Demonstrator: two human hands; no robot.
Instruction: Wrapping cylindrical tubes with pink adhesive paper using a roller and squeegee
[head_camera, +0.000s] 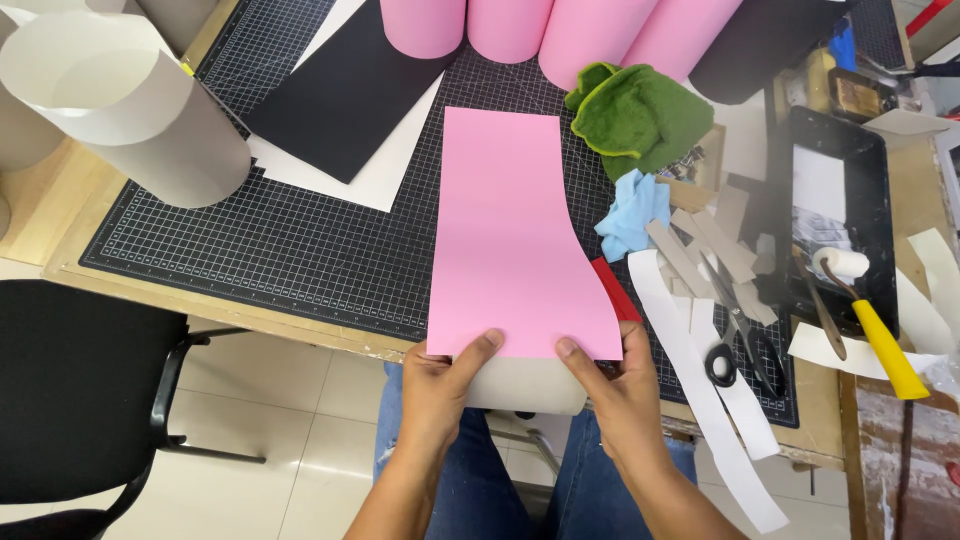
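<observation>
Both thumbs press down on the pink sheet (510, 240), pinching its near edge: left hand (440, 385) at 7 o'clock, right hand (615, 385) at 5. Sheet runs toward 12 over the cutting mat (300, 250). Scissors (735, 340) at 3.

The pink sheet (510, 230) in the middle of the frame looks like smooth matt paper or thin card, and the grey roll (527, 385) under its near edge looks like plain matt card. The cutting mat (300, 250) beneath is matt black with a fine printed grid, rubbery or plastic in look. The tabletop (60, 215) edge at left shows bare pale wood. At upper right the green cloth (640, 115) is fuzzy and rough; the blue cloth (632, 215) below it is softer. The scissors (735, 335) have dull metal blades and black plastic handles. The black tray (880, 180) at right is glossy plastic
</observation>
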